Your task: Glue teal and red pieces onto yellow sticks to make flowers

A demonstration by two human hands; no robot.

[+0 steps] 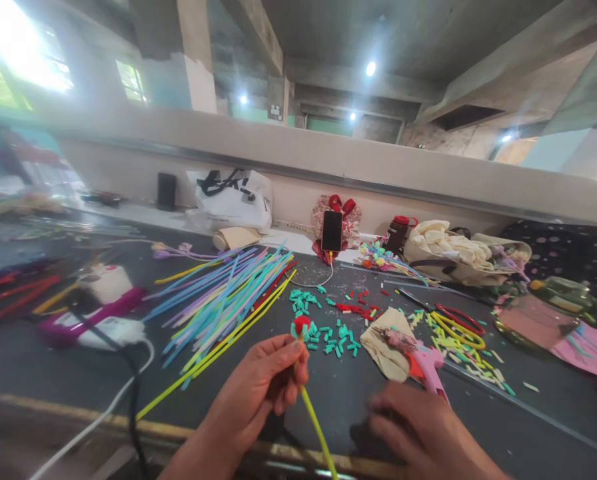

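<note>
My left hand [266, 380] pinches a yellow-green pipe cleaner stem [312, 417] just under its top. A small red and pale teal tuft [301, 326] tops the stem, which hangs down past the table's front edge. My right hand [418, 427], blurred by motion, hovers with fingers apart and nothing visible in them. Just beyond it lies a pink glue gun [430, 365], its nozzle over a beige cloth [386, 343]. Short teal pieces [341, 340] and red pieces [361, 311] lie scattered beyond my hands.
Long pastel pipe cleaners [223, 300] spread at left, near a purple and white power strip [103, 327] with cables. Scissors [458, 323] lie among yellow-green bits at right. A phone [332, 231] stands at the back, between a white bag [233, 200] and a dark bottle [397, 233].
</note>
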